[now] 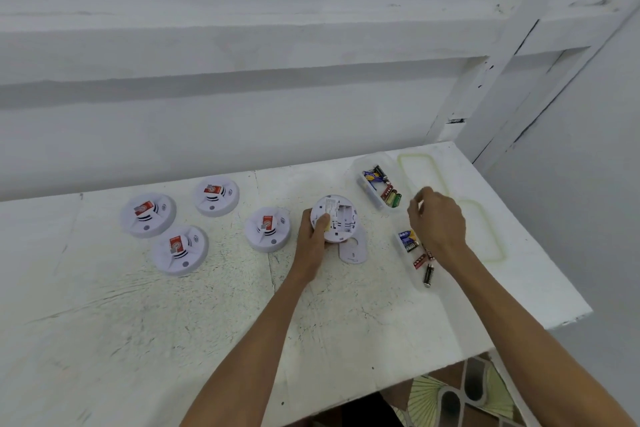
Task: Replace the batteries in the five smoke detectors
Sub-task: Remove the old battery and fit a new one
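Note:
My left hand (pixel 313 239) grips a white smoke detector (pixel 337 218) turned back-side up, its battery bay open and empty. Its round back cover (pixel 355 250) lies on the table under it. My right hand (pixel 436 218) hovers with curled fingers between two clear trays; I cannot tell whether it holds a battery. The far tray (pixel 379 185) holds several batteries, and so does the near tray (pixel 417 256). Several more detectors lie face up to the left, each with a red label: one (pixel 266 228), another (pixel 216 196), a third (pixel 148 214).
A further detector (pixel 180 250) lies at the front left. Two clear tray lids (pixel 420 172) rest by the table's right edge. The white table (pixel 173 340) ends at a wall behind and drops off on the right, with patterned floor below.

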A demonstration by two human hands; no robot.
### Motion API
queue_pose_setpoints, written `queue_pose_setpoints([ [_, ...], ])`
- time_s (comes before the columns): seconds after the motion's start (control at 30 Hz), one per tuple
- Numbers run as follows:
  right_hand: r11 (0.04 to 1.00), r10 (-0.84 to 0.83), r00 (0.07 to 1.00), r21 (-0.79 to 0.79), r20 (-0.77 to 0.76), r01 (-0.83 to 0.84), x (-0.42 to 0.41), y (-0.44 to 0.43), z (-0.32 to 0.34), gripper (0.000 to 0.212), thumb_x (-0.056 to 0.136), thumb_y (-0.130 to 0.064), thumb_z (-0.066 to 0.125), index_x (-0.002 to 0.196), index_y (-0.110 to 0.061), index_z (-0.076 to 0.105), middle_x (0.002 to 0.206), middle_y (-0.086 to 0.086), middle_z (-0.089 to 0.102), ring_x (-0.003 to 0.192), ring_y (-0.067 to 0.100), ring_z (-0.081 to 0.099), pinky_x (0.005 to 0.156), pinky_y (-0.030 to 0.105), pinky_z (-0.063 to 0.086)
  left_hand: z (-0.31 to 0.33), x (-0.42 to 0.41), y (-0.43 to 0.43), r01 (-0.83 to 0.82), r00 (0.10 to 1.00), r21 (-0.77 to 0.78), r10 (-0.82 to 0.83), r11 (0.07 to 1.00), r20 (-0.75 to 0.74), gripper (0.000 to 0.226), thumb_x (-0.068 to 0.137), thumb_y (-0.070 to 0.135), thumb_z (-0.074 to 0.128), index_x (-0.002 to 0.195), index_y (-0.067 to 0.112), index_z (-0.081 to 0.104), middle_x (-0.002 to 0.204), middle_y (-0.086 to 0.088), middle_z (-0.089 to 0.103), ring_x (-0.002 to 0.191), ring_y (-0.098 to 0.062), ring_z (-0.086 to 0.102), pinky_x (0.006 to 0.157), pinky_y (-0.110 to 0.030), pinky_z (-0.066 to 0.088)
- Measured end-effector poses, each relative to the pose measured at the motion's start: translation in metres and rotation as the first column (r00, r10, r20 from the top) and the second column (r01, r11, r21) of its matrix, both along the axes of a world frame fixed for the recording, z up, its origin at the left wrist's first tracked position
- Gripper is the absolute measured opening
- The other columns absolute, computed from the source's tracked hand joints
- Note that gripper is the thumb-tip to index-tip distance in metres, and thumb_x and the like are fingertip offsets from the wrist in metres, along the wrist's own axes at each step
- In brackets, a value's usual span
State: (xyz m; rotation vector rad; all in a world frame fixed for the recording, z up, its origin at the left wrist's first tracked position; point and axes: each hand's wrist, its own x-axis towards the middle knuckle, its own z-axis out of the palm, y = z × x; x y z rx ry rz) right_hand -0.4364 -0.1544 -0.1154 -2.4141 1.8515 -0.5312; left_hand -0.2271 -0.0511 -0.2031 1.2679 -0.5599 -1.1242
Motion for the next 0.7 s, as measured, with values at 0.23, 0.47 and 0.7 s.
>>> queue_pose_setpoints([
  [0.23,0.963,0.202,0.979,0.175,0.038,-0.205,0.041,-0.062,0.004,0.037,0.100,-0.004,0.044,0.134,-0.006,0.059,0.126,0.018,0.063,0.119,0.035,0.053,0.096,0.041,0.046,-0.004,0.005,-0.005,-0.114,0.991,0.016,0.115,0.993,-0.072,0.016,0.110,0.022,0.050,0.122,0.028,0.057,0.126,-0.003,0.067,0.119,-0.023,0.066,0.094,-0.040,0.061],
  [0.47,0.920,0.100,0.995,0.382,-0.008,-0.089,0.060,-0.105,-0.023,0.045,0.097,-0.002,0.046,0.141,-0.008,0.049,0.132,0.023,0.057,0.125,0.037,0.050,0.095,0.043,0.049,0.002,0.004,-0.004,-0.089,0.996,0.007,0.089,0.996,-0.023,0.014,0.111,0.022,0.047,0.119,0.028,0.057,0.122,-0.001,0.066,0.116,-0.021,0.065,0.089,-0.033,0.061],
  [0.7,0.923,0.145,0.980,0.376,-0.136,-0.085,0.074,-0.102,-0.037,0.035,0.100,-0.029,0.052,0.122,-0.001,0.056,0.103,0.019,0.064,0.081,0.031,0.054,0.062,0.032,0.039,0.001,0.003,-0.004,-0.101,0.995,0.003,0.101,0.995,-0.018,0.013,0.110,0.022,0.049,0.120,0.025,0.057,0.121,0.001,0.068,0.113,-0.017,0.067,0.088,-0.035,0.061],
])
